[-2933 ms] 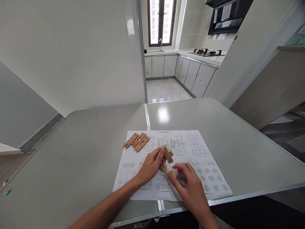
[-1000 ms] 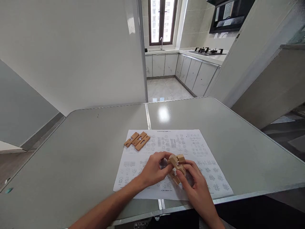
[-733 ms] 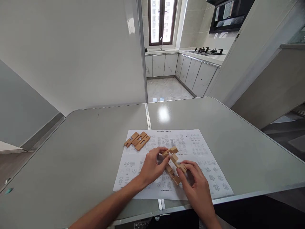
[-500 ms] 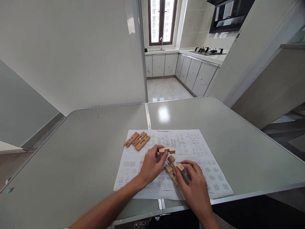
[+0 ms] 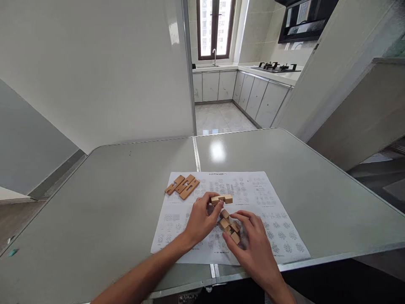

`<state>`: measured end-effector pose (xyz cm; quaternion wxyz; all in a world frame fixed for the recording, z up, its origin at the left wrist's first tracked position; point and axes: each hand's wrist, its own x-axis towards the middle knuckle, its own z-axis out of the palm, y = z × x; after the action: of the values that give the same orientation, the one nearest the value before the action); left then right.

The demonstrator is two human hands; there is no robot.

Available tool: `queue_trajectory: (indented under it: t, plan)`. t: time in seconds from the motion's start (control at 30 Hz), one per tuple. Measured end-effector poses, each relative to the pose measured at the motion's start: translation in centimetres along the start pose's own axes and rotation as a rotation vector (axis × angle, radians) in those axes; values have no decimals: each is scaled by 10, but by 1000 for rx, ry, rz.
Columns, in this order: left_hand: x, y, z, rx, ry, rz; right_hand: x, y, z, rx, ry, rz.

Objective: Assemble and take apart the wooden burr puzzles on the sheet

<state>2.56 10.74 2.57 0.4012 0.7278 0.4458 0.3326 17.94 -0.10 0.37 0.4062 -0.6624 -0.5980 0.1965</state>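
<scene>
My left hand (image 5: 200,219) pinches one notched wooden bar (image 5: 222,199) by its left end, holding it level above the printed sheet (image 5: 268,202). Just below it, my right hand (image 5: 253,242) grips a small cluster of joined wooden bars (image 5: 230,226) with thumb and fingertips. The single bar and the cluster are apart, with a small gap between them. Three more flat notched wooden bars (image 5: 182,185) lie side by side at the sheet's far left corner.
The sheet lies on a grey folding table (image 5: 120,198) with a seam (image 5: 196,156) down its middle and a near edge right below my arms. A white wall stands left; a kitchen with cabinets (image 5: 249,93) opens behind.
The wooden assembly held in both hands has come apart: my left hand pulled one bar up and away, while my right hand kept the remaining cluster and shifted its grip lower.
</scene>
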Motion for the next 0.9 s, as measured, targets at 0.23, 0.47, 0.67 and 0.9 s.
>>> queue_trajectory:
  t: [0.23,0.47,0.67,0.9]
  plan:
    - [0,0,0,-5,15,9,-1,0,-8,41,-200,-50]
    - [0,0,0,-7,3,-1,3,-3,-25,95,-430,-108]
    - [-1,1,0,16,3,-9,4,8,-22,120,-416,-128]
    - [0,3,-1,-40,10,0,0,5,-6,42,-156,-65]
